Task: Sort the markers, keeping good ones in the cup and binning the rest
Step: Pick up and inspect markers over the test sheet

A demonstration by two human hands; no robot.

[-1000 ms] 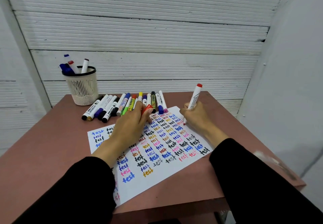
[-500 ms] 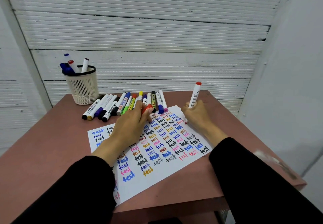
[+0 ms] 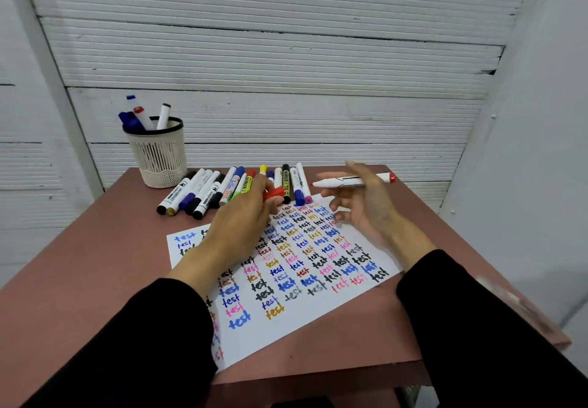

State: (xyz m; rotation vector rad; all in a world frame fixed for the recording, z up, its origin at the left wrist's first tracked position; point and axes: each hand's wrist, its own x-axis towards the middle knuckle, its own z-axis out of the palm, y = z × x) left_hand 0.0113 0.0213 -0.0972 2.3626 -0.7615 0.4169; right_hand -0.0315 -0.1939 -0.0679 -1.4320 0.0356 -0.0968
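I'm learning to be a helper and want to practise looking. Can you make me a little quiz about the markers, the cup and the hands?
1. True or false: the right hand holds the red-ended marker standing straight up.
2. What small red thing does the left hand pinch? A) a cap B) an eraser C) a sticker
3. Fill in: the mesh cup stands at the table's far ____ corner.

Key
1. False: it lies nearly level, above the test sheet.
2. A, the red cap, beside the row of markers.
3. Left; a few markers already stand in it.
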